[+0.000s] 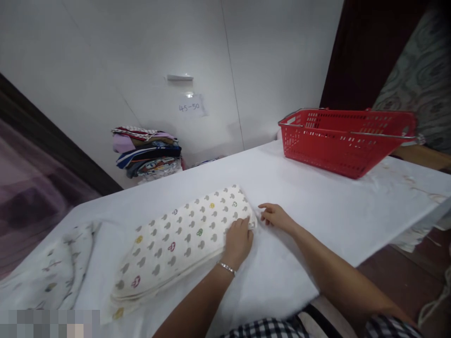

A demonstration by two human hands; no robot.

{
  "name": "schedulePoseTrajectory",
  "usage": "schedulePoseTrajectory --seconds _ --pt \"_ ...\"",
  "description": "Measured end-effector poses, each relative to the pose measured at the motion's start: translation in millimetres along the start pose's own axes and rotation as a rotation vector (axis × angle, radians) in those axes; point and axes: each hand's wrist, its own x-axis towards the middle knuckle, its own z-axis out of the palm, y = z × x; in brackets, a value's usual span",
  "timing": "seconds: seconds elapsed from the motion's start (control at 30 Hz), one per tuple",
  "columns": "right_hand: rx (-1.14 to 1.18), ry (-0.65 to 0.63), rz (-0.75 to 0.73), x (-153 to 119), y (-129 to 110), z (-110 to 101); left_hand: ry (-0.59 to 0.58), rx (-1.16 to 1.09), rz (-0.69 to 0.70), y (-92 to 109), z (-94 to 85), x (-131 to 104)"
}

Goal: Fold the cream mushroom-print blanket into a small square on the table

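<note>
A long folded white cloth [190,230] with grey mushroom shapes and a few coloured ones lies slantwise on the white-covered table. My left hand [238,240], a silver bracelet at its wrist, rests on the cloth's right end near the front corner. Its fingers lie over the fabric, and the thumb is mostly hidden. Just beyond that end, my right hand [275,218] hovers close to the table with fingers loosely bent and apart, holding nothing. At the left edge of the table lies another white cloth [56,272] with a leaf-like print, loosely rumpled.
A red plastic basket [320,148] with metal handles stands at the table's back right. Behind the table's far left edge rises a pile of folded clothes [150,152]. On the wall hangs a paper marked 45-50 [190,107]. Sheer pinkish fabric [28,188] hangs at the left.
</note>
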Motion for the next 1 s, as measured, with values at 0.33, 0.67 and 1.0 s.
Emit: schedulePoseTrajectory --seconds 0.33,0.67,1.0 --pt "-0.039 -0.037 0.072 67 -31 1 0.185 -0.578 -0.509 -19 -5.7 -3" --pt "-0.166 -0.072 0.070 87 -20 20 -0.034 -0.009 0.045 -1 -5.9 -9" --pt "-0.535 -0.067 0.027 104 -31 29 -0.122 0.195 0.081 9 -4.5 -5"
